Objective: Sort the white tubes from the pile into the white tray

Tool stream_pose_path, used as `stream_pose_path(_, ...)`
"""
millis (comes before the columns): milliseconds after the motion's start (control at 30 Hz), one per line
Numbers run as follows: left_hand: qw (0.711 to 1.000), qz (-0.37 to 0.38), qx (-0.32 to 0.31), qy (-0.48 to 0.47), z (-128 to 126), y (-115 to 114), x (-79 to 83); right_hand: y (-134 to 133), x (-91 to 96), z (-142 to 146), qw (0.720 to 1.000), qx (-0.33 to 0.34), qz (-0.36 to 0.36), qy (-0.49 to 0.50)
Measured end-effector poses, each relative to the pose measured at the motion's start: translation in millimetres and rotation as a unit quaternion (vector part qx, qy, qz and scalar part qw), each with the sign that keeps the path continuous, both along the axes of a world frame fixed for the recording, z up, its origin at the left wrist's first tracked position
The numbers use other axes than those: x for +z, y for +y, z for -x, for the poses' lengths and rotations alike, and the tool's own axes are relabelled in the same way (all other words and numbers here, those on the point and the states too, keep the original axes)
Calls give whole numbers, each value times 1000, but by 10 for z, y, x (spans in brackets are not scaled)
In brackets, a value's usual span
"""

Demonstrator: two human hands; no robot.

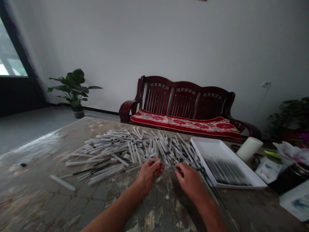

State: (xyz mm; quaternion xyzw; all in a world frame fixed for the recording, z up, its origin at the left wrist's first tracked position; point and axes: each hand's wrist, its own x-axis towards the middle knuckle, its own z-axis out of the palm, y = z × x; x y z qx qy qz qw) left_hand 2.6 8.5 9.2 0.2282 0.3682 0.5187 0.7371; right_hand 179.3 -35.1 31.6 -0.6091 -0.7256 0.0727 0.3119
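My left hand is closed in a pinch on a slim, translucent pen-like stick above the table. The stick runs towards my right hand, whose thumb and fingers are pinched at its other end. Fingers hide both ends, so the exact kind cannot be made out. Just beyond my hands spreads a large loose pile of similar whitish, pen-like sticks, many with dark ends. Right of my right hand, a shallow white box holds a row of grey, dark-ended sticks lying side by side.
One loose whitish tube lies on the patterned table at left, with a small black piece farther left. A white roll and small printed boxes stand right of the tray. Behind is a wooden bench.
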Motion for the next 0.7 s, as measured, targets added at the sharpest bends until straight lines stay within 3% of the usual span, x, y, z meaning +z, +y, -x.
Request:
stream_pose_path(333, 1000, -8, -5, 7, 3, -2, -10, 22, -107, 46, 997, 5, -76, 23)
stream_pose_path(700, 1000, -10, 1, 19, -13, -9, -35, 31, -133, 120, 995, 38, -86, 37)
